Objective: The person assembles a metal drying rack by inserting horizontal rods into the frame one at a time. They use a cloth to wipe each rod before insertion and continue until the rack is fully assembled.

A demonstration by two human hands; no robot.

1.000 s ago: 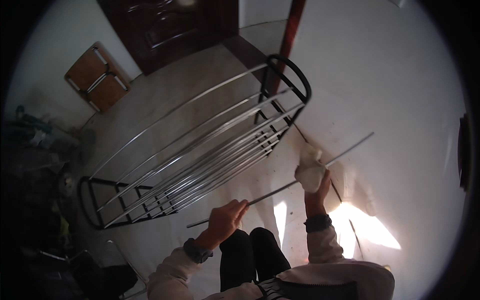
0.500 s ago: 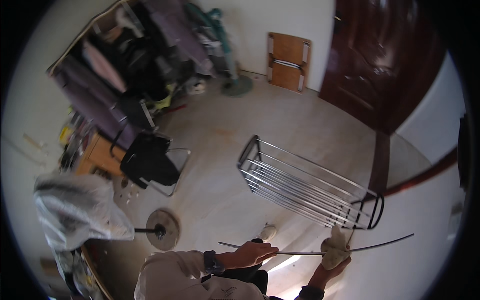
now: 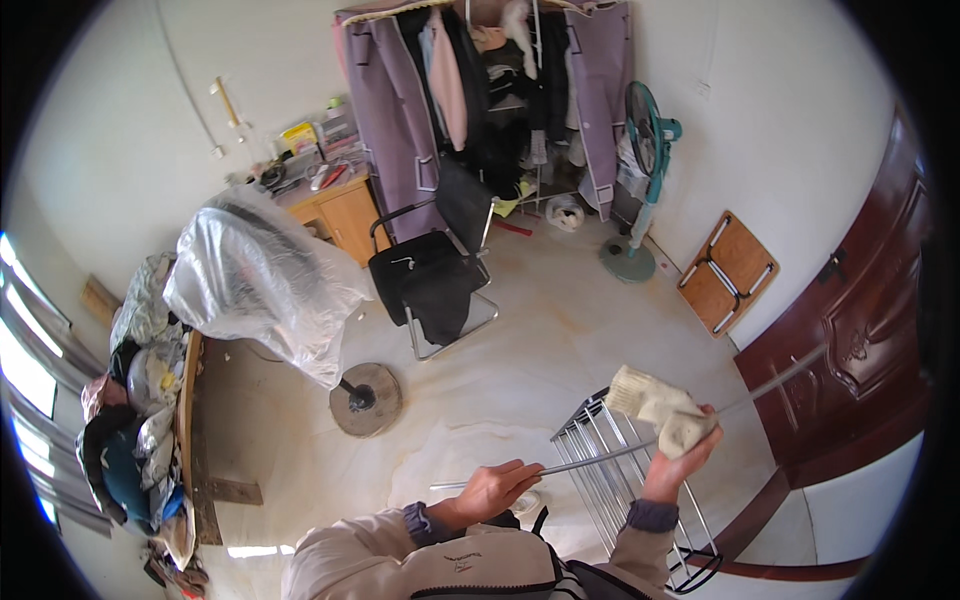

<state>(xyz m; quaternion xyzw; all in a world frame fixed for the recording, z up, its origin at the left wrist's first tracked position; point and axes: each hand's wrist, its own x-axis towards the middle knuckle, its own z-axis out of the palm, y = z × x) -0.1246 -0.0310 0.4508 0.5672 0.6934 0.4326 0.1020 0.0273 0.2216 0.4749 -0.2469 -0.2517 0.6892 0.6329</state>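
Note:
A long, thin, silvery metal rod [image 3: 600, 458] stretches across in front of me, its right part slanting upward. My left hand [image 3: 490, 490] is closed around it near its left end. In my right hand [image 3: 686, 466] a cream knitted cloth [image 3: 650, 400], ribbed at one end like a sock or glove, is gripped against the rod. Part of the cloth hangs loose over the far side of the rod. Below and beyond my right hand stands a metal rack [image 3: 580, 414] with black end frames and several shiny bars, partly hidden by my arm.
A dark red door [image 3: 850, 330] and a folded wooden table [image 3: 728, 272] are at the right. Farther back stand a green fan [image 3: 650, 165], an open fabric wardrobe [image 3: 395, 120] and a black chair [image 3: 425, 285]. A plastic-covered object [image 3: 265, 270] and its round base [image 3: 382, 415] are at the left.
The view has turned left, so the room and rack appear farther right. My right hand and the cloth sit higher in the picture. Both hands keep their hold.

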